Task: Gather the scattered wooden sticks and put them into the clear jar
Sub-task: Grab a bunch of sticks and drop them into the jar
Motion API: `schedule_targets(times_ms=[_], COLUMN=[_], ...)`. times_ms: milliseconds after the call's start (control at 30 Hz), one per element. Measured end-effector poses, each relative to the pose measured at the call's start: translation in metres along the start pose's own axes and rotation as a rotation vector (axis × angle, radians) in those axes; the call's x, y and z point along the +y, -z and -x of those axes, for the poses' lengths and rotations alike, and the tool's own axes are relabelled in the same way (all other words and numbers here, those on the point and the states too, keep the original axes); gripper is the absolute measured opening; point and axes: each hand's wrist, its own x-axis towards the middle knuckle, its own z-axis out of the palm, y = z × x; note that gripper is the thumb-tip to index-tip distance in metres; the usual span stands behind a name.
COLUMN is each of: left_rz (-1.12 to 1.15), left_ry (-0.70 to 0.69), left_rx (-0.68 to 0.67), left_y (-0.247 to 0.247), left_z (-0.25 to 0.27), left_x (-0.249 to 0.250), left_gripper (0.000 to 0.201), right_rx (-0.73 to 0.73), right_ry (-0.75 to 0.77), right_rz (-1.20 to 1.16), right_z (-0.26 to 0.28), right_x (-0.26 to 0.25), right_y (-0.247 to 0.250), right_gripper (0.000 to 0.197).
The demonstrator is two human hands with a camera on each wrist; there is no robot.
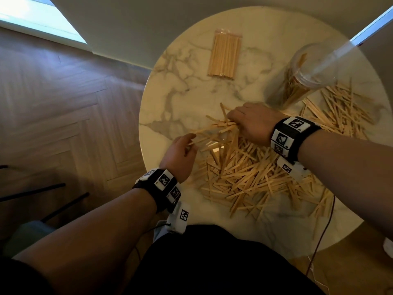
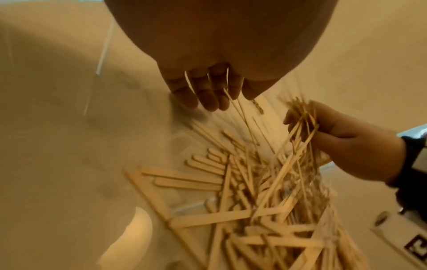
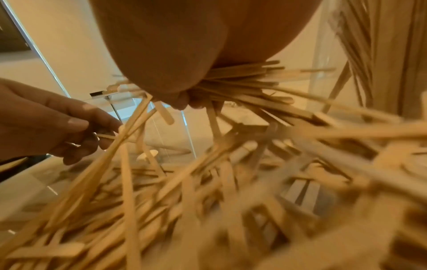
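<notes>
wooden sticks [image 1: 221, 126] are being clenched palm-down by the right hand [image 1: 253, 122]; the left hand [image 1: 180, 154] is pinching a few ends.

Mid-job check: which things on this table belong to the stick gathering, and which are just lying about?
Part of the job:
- scattered flat wooden sticks on the round marble table
- bunch of sticks gripped in the right hand
- a few sticks pinched by the left hand
- clear plastic jar, already holding sticks

Just lying about:
- sealed clear packet of thin sticks
- dark chair legs on the floor
</notes>
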Motion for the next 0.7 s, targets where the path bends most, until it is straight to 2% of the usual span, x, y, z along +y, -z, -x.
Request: schedule_targets(times_ms=[133,233,400,500,600,700], left_rz=[0.167,0.235,0.181,0.164,0.114,0.094], left_ry=[0.029,0.051,0.082,0.096,0.082,-0.023], left_rx=[0.087,0.069,0.028,0.025,0.04,0.014], left_y=[0.004,0.006,0.006,0.006,0.008,0.011], left_z=[-0.006,-0.011,-0.011,-0.006,0.0,0.007], left_x=[0.013,0.026,0.041,0.047,0.054,0.07], left_gripper=[0.034,0.031,0.032,0.035,0.041,0.048], right_rx=[0.023,0.1,0.293,0.389,0.416,0.414], right_ry=[-0.015,-0.035,-0.099,-0.102,-0.094,-0.134], right_rz=[-0.117,-0.184,-0.306,-0.354,-0.353,-0.364], right_z=[0.004,0.005,0.009,0.012,0.013,0.014], right_x=[-0.005,-0.006,-0.003,-0.003,-0.007,-0.01], right_y=[0.015,0.024,0.037,0.048,0.053,0.049], right_gripper=[0.036,0.029,0.015,0.021,0.023,0.024])
